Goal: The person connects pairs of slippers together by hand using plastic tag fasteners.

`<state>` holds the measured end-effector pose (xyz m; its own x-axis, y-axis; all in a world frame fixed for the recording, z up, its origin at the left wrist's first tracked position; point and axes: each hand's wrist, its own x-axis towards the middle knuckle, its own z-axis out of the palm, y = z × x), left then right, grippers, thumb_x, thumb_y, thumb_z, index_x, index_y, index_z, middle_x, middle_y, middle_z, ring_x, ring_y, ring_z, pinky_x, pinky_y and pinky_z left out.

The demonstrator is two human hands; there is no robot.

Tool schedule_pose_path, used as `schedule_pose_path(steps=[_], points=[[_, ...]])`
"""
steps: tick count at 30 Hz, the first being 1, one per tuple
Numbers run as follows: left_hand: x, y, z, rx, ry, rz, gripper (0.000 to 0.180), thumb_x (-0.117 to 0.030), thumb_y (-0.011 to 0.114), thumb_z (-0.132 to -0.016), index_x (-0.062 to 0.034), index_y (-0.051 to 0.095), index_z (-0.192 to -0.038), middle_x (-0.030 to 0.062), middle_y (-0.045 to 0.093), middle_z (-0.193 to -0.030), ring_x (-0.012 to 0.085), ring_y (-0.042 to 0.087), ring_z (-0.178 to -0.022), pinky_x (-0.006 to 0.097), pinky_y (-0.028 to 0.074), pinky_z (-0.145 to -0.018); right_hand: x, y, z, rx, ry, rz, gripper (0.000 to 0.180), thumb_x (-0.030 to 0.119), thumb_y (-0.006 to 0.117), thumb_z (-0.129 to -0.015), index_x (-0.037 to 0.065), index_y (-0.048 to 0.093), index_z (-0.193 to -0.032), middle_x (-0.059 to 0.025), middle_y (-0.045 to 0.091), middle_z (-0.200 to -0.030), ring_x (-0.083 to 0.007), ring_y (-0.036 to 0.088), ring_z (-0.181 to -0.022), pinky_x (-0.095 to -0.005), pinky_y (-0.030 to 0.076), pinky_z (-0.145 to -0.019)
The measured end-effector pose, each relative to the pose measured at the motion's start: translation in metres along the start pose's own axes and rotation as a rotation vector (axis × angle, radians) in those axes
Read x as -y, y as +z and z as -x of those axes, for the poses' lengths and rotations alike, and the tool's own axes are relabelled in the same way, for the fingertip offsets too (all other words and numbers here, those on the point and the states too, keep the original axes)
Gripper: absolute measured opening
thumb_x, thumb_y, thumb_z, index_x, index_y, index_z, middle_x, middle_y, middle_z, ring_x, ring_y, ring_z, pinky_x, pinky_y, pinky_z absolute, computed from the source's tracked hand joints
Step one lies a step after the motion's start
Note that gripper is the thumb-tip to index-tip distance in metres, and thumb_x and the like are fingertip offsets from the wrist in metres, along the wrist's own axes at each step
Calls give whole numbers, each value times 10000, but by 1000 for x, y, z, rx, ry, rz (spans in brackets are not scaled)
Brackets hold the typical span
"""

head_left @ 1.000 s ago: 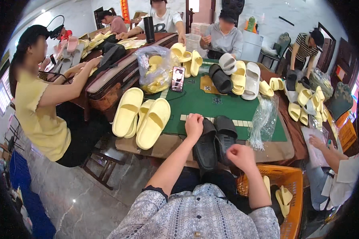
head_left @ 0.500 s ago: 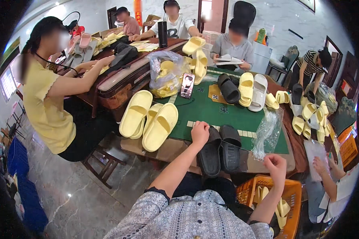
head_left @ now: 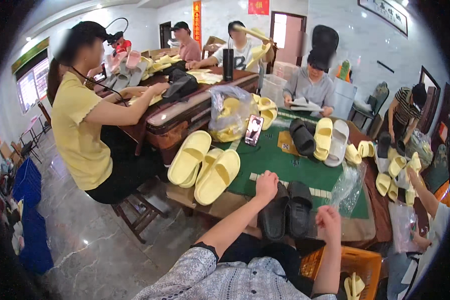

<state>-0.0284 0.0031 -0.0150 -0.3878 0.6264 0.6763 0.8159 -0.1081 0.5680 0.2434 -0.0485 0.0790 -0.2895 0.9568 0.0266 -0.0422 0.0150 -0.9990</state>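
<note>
A pair of black slippers (head_left: 299,210) lies side by side at the near edge of the table, toes pointing away from me. My left hand (head_left: 267,184) is closed at the far left side of the pair, fingers curled; anything in them is hidden. Just right of the slippers my right hand (head_left: 328,220) hovers with its fingers pinched together. What it pinches, if anything, is too small to make out. Beyond it lies a clear plastic bag (head_left: 349,186) with thin pale strands. Cream-yellow slippers (head_left: 218,176) lie on the table to the left.
The table has a green mat (head_left: 265,159) bearing a phone (head_left: 253,130), a bag of yellow slippers (head_left: 231,117) and a far row of black, yellow and grey slippers (head_left: 339,142). An orange crate (head_left: 370,262) stands below right. Several people sit or stand around.
My view has tilted up and left, shifting the scene down and right. My right hand has come closer to the black slippers. A person across has raised a yellow slipper.
</note>
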Motion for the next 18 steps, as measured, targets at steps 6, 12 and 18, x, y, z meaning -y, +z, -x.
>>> schedule_pose_path(steps=[6, 12, 18], points=[[-27, 21, -23, 307, 15, 141, 94, -121, 551, -838, -30, 575, -847, 182, 629, -888, 405, 577, -870, 489, 464, -776, -64, 18, -40, 36, -16, 546, 168, 138, 630, -805, -26, 661, -786, -78, 659, -638, -123, 624, -559, -257, 492, -539], [-46, 35, -17, 701, 52, 120, 175, -190, 516, -892, -41, 536, -980, 184, 647, -924, 395, 600, -910, 485, 473, -774, -98, 35, -81, 65, -54, 651, 179, 108, 564, -836, -41, 635, -764, -81, 643, -639, -140, 601, -521, -277, 464, -475], [-28, 19, -19, 794, 130, 395, 158, -169, 589, -864, -34, 592, -947, 129, 648, -913, 271, 618, -870, 379, 487, -772, -84, 56, -56, -75, 342, -127, 20, 11, 457, -837, 3, 469, -824, -69, 519, -698, -139, 511, -517, -250, 374, -394]])
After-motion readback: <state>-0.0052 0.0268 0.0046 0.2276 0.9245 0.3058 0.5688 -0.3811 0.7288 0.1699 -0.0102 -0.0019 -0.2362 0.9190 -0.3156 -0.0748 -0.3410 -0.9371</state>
